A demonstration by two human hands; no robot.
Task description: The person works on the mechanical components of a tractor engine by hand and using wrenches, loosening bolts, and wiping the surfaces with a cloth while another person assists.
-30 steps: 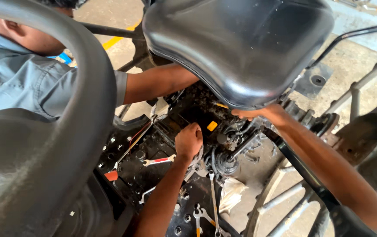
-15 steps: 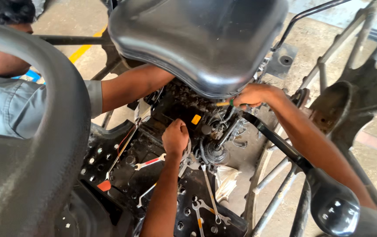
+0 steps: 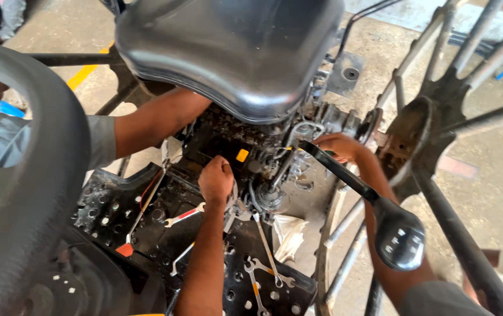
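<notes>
Black greasy engine bay [image 3: 228,140], left hand [image 3: 216,180] fingers curled shut inside, right hand [image 3: 338,146] fingers' grip unclear, spanners [image 3: 260,275] below

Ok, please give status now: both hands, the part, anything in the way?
Left hand fisted at black engine block, grip contents hidden. Right hand on hoses under seat. Lever crosses right arm; a co-worker's arm reaches in too.

Bare forearms, left hand [image 3: 216,180], right hand [image 3: 338,147], no gloves
</notes>
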